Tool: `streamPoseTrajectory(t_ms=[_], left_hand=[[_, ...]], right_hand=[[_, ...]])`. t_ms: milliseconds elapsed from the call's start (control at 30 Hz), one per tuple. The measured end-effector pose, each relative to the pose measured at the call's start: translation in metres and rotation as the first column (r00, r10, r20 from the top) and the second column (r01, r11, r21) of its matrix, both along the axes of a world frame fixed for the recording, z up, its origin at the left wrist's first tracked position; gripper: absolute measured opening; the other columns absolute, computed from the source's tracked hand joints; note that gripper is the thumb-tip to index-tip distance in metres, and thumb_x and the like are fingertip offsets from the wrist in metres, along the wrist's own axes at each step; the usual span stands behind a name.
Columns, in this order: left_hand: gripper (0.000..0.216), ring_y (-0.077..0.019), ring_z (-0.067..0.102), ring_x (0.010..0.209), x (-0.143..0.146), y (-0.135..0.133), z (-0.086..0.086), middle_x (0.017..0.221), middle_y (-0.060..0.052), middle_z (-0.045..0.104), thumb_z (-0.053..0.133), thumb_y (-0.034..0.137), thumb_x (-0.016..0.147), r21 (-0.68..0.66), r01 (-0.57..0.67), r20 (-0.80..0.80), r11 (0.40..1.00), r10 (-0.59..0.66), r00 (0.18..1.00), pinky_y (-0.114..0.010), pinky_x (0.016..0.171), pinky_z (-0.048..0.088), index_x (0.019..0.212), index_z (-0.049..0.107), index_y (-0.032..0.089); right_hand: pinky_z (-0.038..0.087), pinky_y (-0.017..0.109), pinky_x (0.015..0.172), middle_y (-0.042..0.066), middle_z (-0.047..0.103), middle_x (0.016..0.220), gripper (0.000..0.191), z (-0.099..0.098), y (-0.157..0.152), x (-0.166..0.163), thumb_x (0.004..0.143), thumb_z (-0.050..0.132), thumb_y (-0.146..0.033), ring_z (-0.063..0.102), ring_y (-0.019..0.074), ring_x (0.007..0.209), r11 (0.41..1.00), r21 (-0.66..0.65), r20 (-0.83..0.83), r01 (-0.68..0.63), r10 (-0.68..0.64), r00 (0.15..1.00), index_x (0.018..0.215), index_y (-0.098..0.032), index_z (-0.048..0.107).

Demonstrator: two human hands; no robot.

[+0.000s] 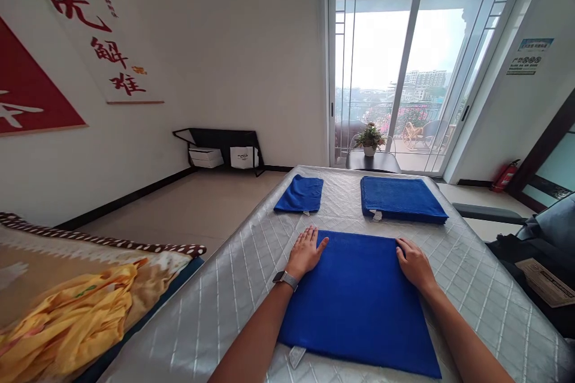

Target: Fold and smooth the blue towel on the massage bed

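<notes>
A blue cloth (pixel 359 299) lies spread flat on the silver quilted mattress (pixel 215 305), a white tag showing at its lower left edge. My left hand (pixel 306 251), with a watch on the wrist, rests flat at the cloth's far left corner, fingers stretched out. On the far right corner lies my right hand (pixel 413 260), its fingers extended and slightly bent over the edge. Beyond them, a smaller folded blue cloth (pixel 300 193) sits at the left, and a thick stack of folded blue cloths (pixel 402 198) at the right.
A yellow cloth (pixel 85 317) lies crumpled on a patterned blanket (pixel 27 251) at the left. Behind the mattress, a potted plant (pixel 369 139) stands on a dark chair or small table. Dark bags (pixel 530 263) are at the right, near a fire extinguisher (pixel 505 176).
</notes>
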State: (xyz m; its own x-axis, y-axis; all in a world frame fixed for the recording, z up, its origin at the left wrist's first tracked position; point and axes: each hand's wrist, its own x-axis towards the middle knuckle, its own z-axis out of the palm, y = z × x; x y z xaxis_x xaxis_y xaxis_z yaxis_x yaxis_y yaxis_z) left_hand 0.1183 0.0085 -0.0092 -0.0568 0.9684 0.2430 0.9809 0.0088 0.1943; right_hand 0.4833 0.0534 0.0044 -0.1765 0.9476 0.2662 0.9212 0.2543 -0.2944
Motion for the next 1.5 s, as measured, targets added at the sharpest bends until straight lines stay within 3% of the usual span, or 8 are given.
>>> streamPoseTrajectory(t_ms=[467,600,733,867,1133,1267,1400,1500], left_hand=[[0.088,-0.0285,0.031,0.152,0.002,-0.003,0.006,0.160,-0.018,0.040,0.011,0.069,0.100,-0.034,-0.022,0.012,0.999,0.022,1.000,-0.045,0.124,0.025,0.155,0.038,0.006],[0.086,-0.0289,0.033,0.151,0.002,-0.003,0.005,0.159,-0.018,0.041,0.012,0.068,0.101,-0.021,-0.018,-0.004,1.000,0.018,1.000,-0.045,0.123,0.026,0.155,0.039,0.007],[0.082,-0.0293,0.036,0.149,0.002,-0.002,0.005,0.159,-0.018,0.042,0.013,0.066,0.102,-0.011,-0.023,-0.020,1.000,0.023,1.000,-0.046,0.122,0.029,0.154,0.041,0.009],[0.079,-0.0279,0.035,0.150,0.002,-0.003,0.006,0.159,-0.017,0.042,0.015,0.064,0.102,-0.016,-0.033,-0.025,0.999,0.032,0.999,-0.044,0.122,0.028,0.154,0.041,0.010],[0.078,-0.0299,0.034,0.150,0.000,0.001,0.000,0.160,-0.021,0.038,0.018,0.063,0.103,-0.025,-0.010,-0.076,1.000,0.008,0.997,-0.046,0.121,0.030,0.154,0.039,0.008],[0.084,-0.0327,0.035,0.149,-0.001,0.005,0.008,0.159,-0.024,0.038,0.017,0.067,0.101,-0.105,-0.042,-0.125,0.994,0.029,0.992,-0.047,0.119,0.032,0.153,0.040,0.005],[0.091,-0.0364,0.033,0.150,0.041,0.005,0.025,0.159,-0.027,0.037,0.013,0.070,0.099,-0.056,-0.064,-0.161,0.996,0.055,0.985,-0.053,0.119,0.030,0.153,0.039,0.002],[0.081,-0.0299,0.035,0.150,0.111,0.004,0.032,0.159,-0.020,0.041,0.015,0.065,0.102,-0.010,0.230,-0.102,0.973,-0.230,0.968,-0.047,0.120,0.032,0.155,0.038,0.008]], right_hand=[[0.027,0.042,0.121,0.013,0.048,0.155,0.059,0.001,-0.005,-0.005,0.101,0.030,-0.034,0.040,0.0255,0.146,0.997,-0.002,0.182,0.081,-0.079,0.980,0.150,-0.008,0.048],[0.023,0.043,0.123,0.010,0.040,0.161,0.059,0.003,-0.006,-0.007,0.101,0.028,-0.032,0.032,0.0241,0.150,0.998,0.010,0.177,0.054,-0.055,0.983,0.154,-0.010,0.042],[0.016,0.042,0.125,0.010,0.030,0.165,0.063,0.000,-0.010,-0.015,0.102,0.025,-0.038,0.023,0.0221,0.154,0.996,-0.089,0.175,-0.027,0.042,0.984,0.158,-0.010,0.035],[0.011,0.043,0.126,0.014,0.023,0.167,0.070,-0.003,-0.015,-0.023,0.103,0.022,-0.046,0.016,0.0231,0.155,0.983,-0.186,0.189,0.010,0.025,0.982,0.160,-0.005,0.025],[0.009,0.042,0.125,0.014,0.020,0.168,0.071,0.003,-0.019,-0.025,0.103,0.022,-0.047,0.014,0.0225,0.156,0.977,-0.212,0.167,0.024,0.012,0.986,0.161,-0.006,0.022],[0.008,0.042,0.125,0.015,0.019,0.168,0.072,0.003,-0.020,-0.026,0.103,0.022,-0.046,0.012,0.0226,0.156,0.975,-0.219,0.127,0.017,0.012,0.992,0.161,-0.003,0.021],[0.007,0.042,0.126,0.014,0.018,0.168,0.071,0.002,-0.019,-0.027,0.103,0.023,-0.045,0.012,0.0225,0.156,0.975,-0.221,0.103,0.015,0.008,0.995,0.161,-0.004,0.022],[0.008,0.044,0.126,0.015,0.019,0.168,0.071,0.002,-0.020,-0.027,0.103,0.024,-0.044,0.013,0.0241,0.156,0.977,-0.213,0.118,0.020,0.005,0.993,0.160,-0.002,0.022]])
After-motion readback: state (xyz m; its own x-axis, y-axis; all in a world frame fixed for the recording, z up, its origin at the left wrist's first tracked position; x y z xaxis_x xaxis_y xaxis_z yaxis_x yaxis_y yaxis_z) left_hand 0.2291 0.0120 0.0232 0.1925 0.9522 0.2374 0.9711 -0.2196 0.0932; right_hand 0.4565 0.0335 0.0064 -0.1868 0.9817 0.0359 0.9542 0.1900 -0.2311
